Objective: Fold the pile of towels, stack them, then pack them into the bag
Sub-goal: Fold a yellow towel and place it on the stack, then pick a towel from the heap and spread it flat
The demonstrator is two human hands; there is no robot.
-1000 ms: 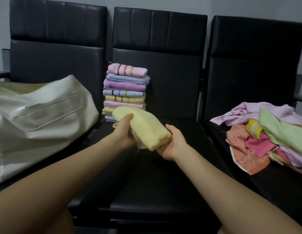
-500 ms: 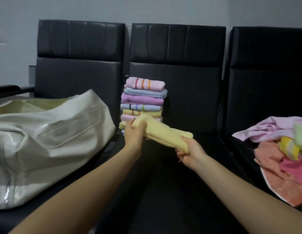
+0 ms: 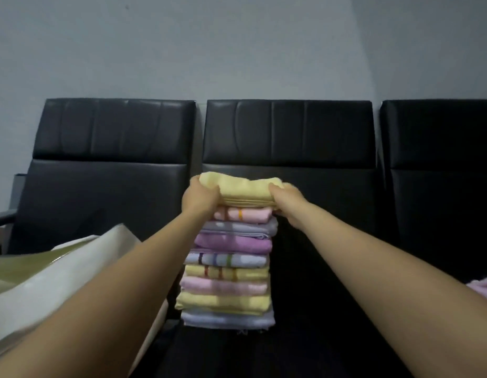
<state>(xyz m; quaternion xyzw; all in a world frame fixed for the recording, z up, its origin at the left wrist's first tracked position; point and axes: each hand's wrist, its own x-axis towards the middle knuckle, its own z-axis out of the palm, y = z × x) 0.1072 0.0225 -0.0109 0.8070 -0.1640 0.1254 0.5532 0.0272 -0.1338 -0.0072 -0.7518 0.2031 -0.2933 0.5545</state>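
Observation:
A folded yellow towel (image 3: 245, 190) lies on top of the stack of folded towels (image 3: 228, 271) on the middle black chair. My left hand (image 3: 200, 199) grips its left end and my right hand (image 3: 287, 199) grips its right end, fingers curled round the cloth. The stack holds several towels in pink, lilac, purple, striped white and yellow. The white bag (image 3: 54, 276) lies on the left chair, partly hidden by my left forearm.
Three black padded chairs stand side by side against a grey wall; the middle chair's back (image 3: 288, 132) rises behind the stack. A corner of the loose pink towel pile (image 3: 485, 289) shows at the right edge on the right chair.
Both hands have lifted the folded yellow towel from in front of the stack up onto its top. The view has moved closer and tilted up, so the loose pile is nearly out of frame.

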